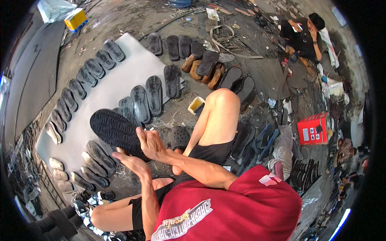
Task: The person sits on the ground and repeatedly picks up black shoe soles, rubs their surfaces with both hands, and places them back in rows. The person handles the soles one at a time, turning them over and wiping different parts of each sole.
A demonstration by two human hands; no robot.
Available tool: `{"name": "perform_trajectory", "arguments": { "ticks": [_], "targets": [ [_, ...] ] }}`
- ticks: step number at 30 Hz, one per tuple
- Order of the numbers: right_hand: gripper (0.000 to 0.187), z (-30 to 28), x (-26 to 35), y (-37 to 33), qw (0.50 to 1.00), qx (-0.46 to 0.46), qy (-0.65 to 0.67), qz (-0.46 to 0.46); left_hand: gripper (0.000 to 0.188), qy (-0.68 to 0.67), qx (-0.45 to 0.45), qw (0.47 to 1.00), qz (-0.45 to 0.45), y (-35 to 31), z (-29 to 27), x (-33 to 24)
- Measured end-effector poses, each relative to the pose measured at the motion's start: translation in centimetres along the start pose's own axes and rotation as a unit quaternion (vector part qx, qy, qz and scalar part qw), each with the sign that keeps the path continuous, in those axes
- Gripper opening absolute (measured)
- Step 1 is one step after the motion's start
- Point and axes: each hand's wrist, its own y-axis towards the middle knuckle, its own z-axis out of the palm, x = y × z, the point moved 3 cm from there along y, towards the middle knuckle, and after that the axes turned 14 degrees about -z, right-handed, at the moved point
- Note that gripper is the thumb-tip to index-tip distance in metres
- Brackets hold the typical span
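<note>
Black, wave-treaded sole (114, 130) is at nine o'clock in the head view; the right hand (152, 145) grips its near end, the left hand (134, 164) half open against its lower edge. At ten, a white sheet (130, 60) carries dusty footbeds (153, 95).

Red box (313, 129) stands at right; yellow-and-blue box (76, 20) lies upper left, beside clear plastic (56, 9). Blue vessel (179, 3), probably a water jug, sits at top edge.
</note>
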Motion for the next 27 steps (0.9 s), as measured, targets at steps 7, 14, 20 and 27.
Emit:
{"name": "perform_trajectory", "arguments": {
  "ticks": [7,14,20,27],
  "targets": [
    [0.054,-0.7,2.9,0.0,0.976,-0.192,-0.012,-0.105,0.086,0.104,0.005,0.986,-0.130,2.8,0.6,1.8],
    [0.055,-1.7,-0.4,0.8,0.994,-0.079,0.076,-0.003,0.076,-0.062,-0.034,0.987,-0.148,-2.5,4.2,-0.8],
    [0.067,-4.5,0.8,2.2,0.948,0.040,0.312,-0.041,0.068,-0.156,0.278,0.941,-0.113,-1.1,6.6,-1.9],
    [0.077,-25.7,5.6,7.6,0.951,-0.208,0.200,-0.109,0.062,0.004,0.521,0.828,-0.208,-7.0,12.6,-6.6]
  ]
}}
